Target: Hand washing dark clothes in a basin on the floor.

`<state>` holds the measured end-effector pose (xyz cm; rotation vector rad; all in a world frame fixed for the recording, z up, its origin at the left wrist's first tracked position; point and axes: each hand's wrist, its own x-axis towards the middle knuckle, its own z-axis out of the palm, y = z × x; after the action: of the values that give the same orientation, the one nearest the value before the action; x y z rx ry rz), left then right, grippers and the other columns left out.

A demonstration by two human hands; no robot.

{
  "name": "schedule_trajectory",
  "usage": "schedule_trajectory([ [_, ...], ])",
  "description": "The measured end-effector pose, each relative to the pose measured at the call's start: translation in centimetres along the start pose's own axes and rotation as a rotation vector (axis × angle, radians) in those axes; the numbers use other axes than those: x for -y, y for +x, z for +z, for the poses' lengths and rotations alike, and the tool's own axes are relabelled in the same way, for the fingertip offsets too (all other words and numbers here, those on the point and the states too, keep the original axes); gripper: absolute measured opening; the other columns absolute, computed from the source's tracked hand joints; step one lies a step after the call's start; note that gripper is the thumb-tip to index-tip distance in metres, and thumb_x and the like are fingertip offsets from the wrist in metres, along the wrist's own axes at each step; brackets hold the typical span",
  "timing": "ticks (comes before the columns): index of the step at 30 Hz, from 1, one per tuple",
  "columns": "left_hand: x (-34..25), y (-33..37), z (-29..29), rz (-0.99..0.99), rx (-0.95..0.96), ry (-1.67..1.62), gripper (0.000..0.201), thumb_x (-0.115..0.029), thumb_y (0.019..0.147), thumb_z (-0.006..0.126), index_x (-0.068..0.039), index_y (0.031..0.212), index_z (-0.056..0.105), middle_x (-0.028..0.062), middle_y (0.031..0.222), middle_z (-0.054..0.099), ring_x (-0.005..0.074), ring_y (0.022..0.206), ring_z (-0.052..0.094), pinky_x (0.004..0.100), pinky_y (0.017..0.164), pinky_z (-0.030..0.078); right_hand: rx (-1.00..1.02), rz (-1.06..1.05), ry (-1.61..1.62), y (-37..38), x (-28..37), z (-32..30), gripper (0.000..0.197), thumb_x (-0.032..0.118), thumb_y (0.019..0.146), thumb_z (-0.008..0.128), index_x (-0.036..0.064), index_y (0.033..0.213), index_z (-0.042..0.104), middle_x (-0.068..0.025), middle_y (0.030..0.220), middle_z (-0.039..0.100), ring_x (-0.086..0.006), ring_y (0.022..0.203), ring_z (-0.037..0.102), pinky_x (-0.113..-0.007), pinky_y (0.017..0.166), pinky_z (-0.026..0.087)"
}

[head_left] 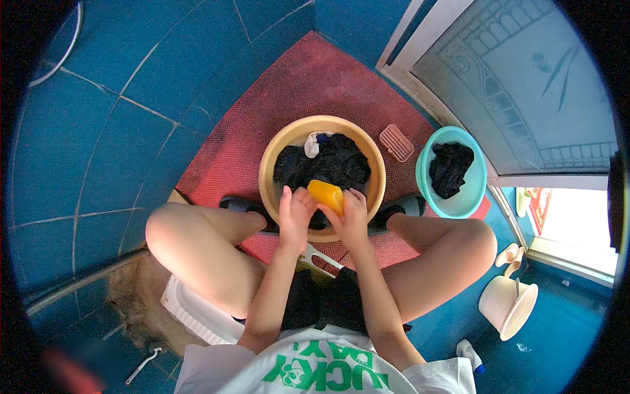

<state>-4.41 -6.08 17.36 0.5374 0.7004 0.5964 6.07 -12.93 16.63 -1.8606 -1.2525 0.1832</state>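
Observation:
A yellow bar of soap [326, 195] is gripped in my right hand [351, 217], above the near part of a round cream basin [267, 172]. My left hand [296, 215] is beside the soap with its thumb up and fingers stretched; whether its fingertips touch the bar is hard to see. Below both hands, wet-looking dark clothes [348, 165] fill the basin. A white piece of cloth with a dark blue part, perhaps a sock [312, 145], lies on top of them at the far side.
A pink soap dish [397, 143] lies on the red mat [256, 108], right of the basin. Beyond it stands a turquoise basin [467, 205] holding a black garment [451, 169]. A white bucket [500, 302] lies tipped at the lower right. My legs flank the cream basin.

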Motion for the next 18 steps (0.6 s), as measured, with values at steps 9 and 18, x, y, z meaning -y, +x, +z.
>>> schedule_trajectory([
  [9, -0.4, 0.0, 0.8, 0.053, -0.147, -0.031, 0.047, -0.052, 0.085, 0.034, -0.007, 0.086, 0.046, 0.0090, 0.089, 0.054, 0.0209, 0.089, 0.052, 0.0336, 0.085, 0.037, -0.068, -0.029, -0.026, 0.6, -0.2, -1.3, 0.032, 0.027, 0.070, 0.066, 0.0019, 0.075, 0.047, -0.0131, 0.068, 0.050, -0.0330, 0.069, 0.051, -0.042, 0.081, 0.037],
  [18, 1.7, -0.8, 1.5, 0.005, -0.160, 0.120, 0.060, -0.058, 0.084, 0.029, -0.004, 0.096, 0.051, 0.0043, 0.091, 0.056, 0.0180, 0.082, 0.053, 0.0316, 0.081, 0.039, 0.004, 0.033, -0.066, 0.8, 1.3, -1.1, 0.031, 0.022, 0.070, 0.067, 0.0005, 0.073, 0.046, -0.0135, 0.067, 0.048, -0.0335, 0.069, 0.049, -0.041, 0.081, 0.037],
])
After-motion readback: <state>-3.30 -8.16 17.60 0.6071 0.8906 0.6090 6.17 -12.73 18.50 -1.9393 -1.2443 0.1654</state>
